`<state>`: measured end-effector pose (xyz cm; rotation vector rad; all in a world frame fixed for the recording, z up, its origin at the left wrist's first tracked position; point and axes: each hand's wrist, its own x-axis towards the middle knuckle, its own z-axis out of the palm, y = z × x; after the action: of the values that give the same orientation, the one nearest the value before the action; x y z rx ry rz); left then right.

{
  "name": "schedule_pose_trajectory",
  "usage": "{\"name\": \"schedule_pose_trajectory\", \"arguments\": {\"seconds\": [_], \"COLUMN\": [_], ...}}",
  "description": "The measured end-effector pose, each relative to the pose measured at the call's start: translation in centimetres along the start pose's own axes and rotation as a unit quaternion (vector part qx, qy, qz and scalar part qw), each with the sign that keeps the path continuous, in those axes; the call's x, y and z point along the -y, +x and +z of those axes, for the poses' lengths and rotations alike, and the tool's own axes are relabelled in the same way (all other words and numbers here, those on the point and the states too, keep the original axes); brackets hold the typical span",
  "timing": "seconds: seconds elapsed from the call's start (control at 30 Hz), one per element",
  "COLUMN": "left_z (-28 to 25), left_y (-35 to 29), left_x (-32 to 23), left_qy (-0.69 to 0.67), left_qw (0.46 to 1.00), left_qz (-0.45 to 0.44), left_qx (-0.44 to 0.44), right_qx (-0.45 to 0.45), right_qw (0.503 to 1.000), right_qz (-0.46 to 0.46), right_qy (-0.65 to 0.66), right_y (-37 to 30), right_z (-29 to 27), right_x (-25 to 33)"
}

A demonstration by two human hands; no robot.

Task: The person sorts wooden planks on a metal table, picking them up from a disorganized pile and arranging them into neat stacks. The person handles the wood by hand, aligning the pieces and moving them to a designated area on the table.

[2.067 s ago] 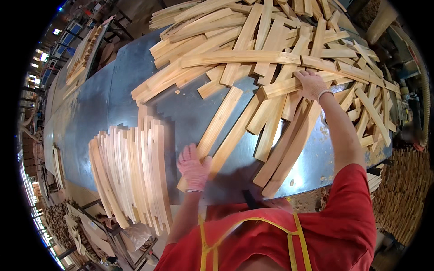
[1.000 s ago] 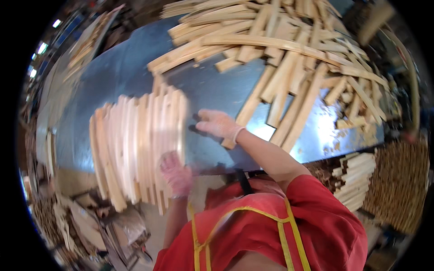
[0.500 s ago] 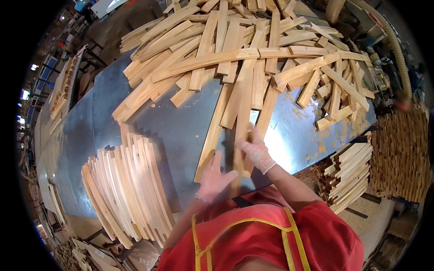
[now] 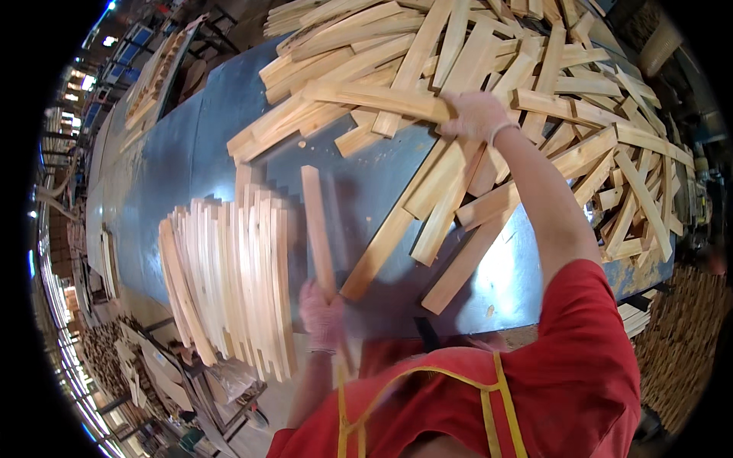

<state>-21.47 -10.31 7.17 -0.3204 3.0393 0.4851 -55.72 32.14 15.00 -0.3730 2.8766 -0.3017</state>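
Note:
My left hand (image 4: 321,314), in a pale glove, is closed round the lower part of a narrow wooden slat (image 4: 317,229). That slat stands out lengthwise just right of a row of slats (image 4: 229,275) lined up side by side at the table's left front. Farther away, my right hand (image 4: 475,116), gloved too, grips the right end of a longer wooden board (image 4: 374,98) lying across the heap. Its fingers are partly hidden behind the hand. Loose boards (image 4: 450,179) lie beneath my right forearm, some pointing toward me.
A tangled heap of boards (image 4: 565,84) covers the back and right of the metal table (image 4: 191,145). One board (image 4: 467,267) lies near the front edge. Stacked wood (image 4: 679,336) stands at the lower right, and a rack with slats (image 4: 156,84) is at the far left.
My left hand has moved left and now holds a slat beside the row. My right hand has reached forward to the heap and taken hold of a board's end. The view has turned somewhat.

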Motion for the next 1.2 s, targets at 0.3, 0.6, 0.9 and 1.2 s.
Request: {"name": "schedule_pose_trajectory", "arguments": {"seconds": [0.3, 0.6, 0.9, 1.2], "left_z": [-2.7, -2.5, -3.5, -1.3], "left_y": [-0.4, 1.0, 0.9, -0.4], "left_x": [9.3, 5.1, 7.0, 1.0], "left_qy": [0.091, 0.188, 0.251, 0.145], "left_qw": [0.994, 0.978, 0.968, 0.971], "left_qz": [-0.027, 0.074, 0.012, 0.164], "left_qx": [-0.047, -0.042, -0.003, -0.096], "right_qx": [0.15, 0.318, -0.346, -0.355], "right_qw": [0.881, 0.882, 0.785, 0.899], "right_qz": [0.012, -0.12, 0.405, 0.248], "right_qy": [0.449, 0.327, 0.316, -0.059], "right_y": [-17.5, -22.7, -19.3, -14.6], "right_z": [13.8, 13.7, 9.7, 4.8], "right_x": [20.4, 31.0, 2.4, -7.3]}}
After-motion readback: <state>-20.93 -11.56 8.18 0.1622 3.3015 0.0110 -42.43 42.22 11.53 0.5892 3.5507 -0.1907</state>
